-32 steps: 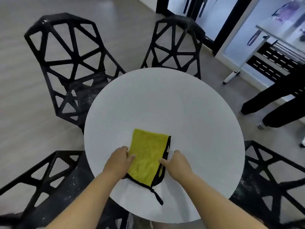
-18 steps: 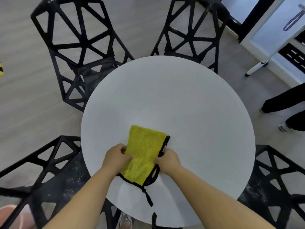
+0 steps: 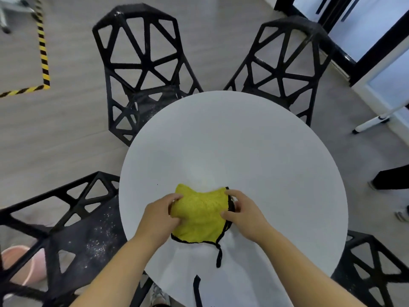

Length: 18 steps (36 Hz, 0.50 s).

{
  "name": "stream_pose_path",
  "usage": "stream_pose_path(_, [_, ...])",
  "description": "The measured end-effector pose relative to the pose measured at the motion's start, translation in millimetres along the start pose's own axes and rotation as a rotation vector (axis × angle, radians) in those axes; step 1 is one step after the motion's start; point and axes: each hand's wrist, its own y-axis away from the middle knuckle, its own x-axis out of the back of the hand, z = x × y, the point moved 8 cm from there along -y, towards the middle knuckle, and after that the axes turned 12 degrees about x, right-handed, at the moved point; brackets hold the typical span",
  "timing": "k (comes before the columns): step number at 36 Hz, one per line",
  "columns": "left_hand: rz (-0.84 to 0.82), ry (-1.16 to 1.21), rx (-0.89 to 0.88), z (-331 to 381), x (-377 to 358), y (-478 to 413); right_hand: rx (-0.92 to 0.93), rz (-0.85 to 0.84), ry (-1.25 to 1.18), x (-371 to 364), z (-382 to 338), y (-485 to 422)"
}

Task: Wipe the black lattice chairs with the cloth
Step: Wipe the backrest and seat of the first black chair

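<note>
Starting at 9 o'clock, a raised fold of the yellow cloth (image 3: 200, 214) is gripped by the left hand (image 3: 159, 216), fingers curled; the cloth is bunched on the white table (image 3: 243, 140) near its 6 o'clock rim, long axis 12 to 6, black loop (image 3: 218, 255) trailing toward 6; its 3 o'clock edge is pinched by the right hand (image 3: 241, 214).

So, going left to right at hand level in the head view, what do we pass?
Near-left black chair → left hand → yellow cloth → right hand → near-right black chair.
</note>
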Motion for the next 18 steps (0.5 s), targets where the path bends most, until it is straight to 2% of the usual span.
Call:
stream_pose_path(5, [0.176, -0.254, -0.194, 22, 12, 18, 0.102, -0.254, 0.359, -20, -29, 1])
stream_pose_path(7, [0.222, -0.334, -0.265, 24, 17, 26, 0.105, -0.278, 0.556, -29, -40, 2])
stream_pose_path(9, [0.187, -0.423, -0.313, 24, 17, 31, 0.114, -0.253, 0.756, -35, -48, 0])
stream_pose_path(11, [0.112, -0.474, -0.293, 18, 17, 36, 0.208, -0.267, 0.916, -46, -58, -4])
stream_pose_path(15, [0.131, -0.418, -0.244, -1, 31, 48, 0.421, -0.522, 0.974, -85, -70, -5])
stream_pose_path(18, [0.138, -0.353, -0.17, -23, 47, 57, 0.431, -0.584, 0.874, -104, -82, -1])
